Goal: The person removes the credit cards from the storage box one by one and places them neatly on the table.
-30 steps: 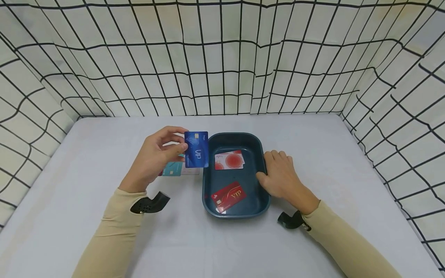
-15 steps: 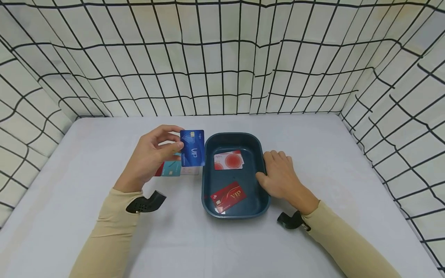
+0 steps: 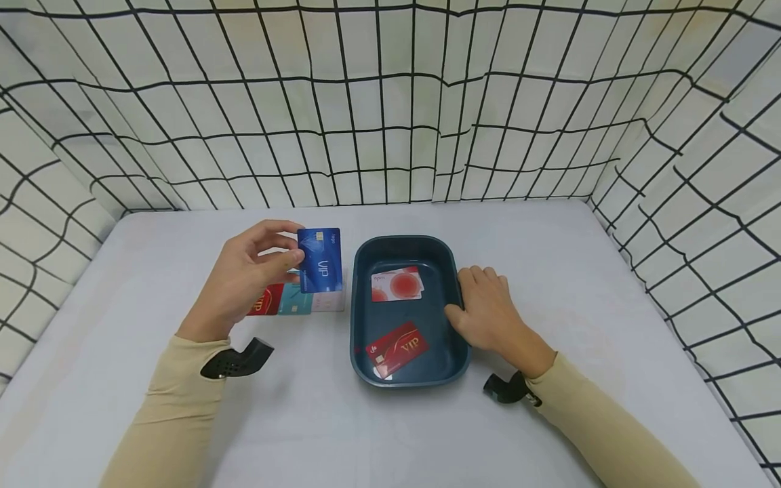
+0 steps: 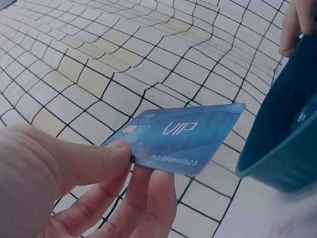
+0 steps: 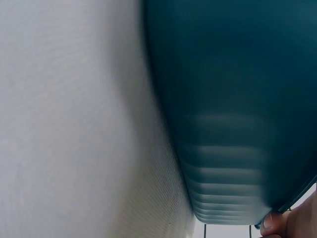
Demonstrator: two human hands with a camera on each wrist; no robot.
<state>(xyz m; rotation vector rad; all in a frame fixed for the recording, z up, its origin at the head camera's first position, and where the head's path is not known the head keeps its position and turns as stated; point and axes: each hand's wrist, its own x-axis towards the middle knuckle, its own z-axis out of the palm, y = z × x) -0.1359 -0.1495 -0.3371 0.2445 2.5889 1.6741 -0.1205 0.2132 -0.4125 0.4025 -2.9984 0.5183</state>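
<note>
While left fingers [image 4: 161, 198] pinch blue VIP card [image 3: 321, 272], right fingers [image 3: 478, 276] grip tray rim [image 3: 405, 385]

blue card [image 4: 185, 136]: "VIP", "logo", "NO:888880823" | red card [image 3: 398, 349] in tray [image 3: 396, 313]: "VIP" | other red card [image 3: 267, 302] on table [image 3: 317, 413]: "VIP"

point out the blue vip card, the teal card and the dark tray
Blue VIP card [image 3: 321, 260]: head view, middle of its printed face
Teal card [image 3: 295, 302]: head view, lower part of its face
Dark tray [image 3: 382, 314]: head view, bare floor between the cards inside
</note>
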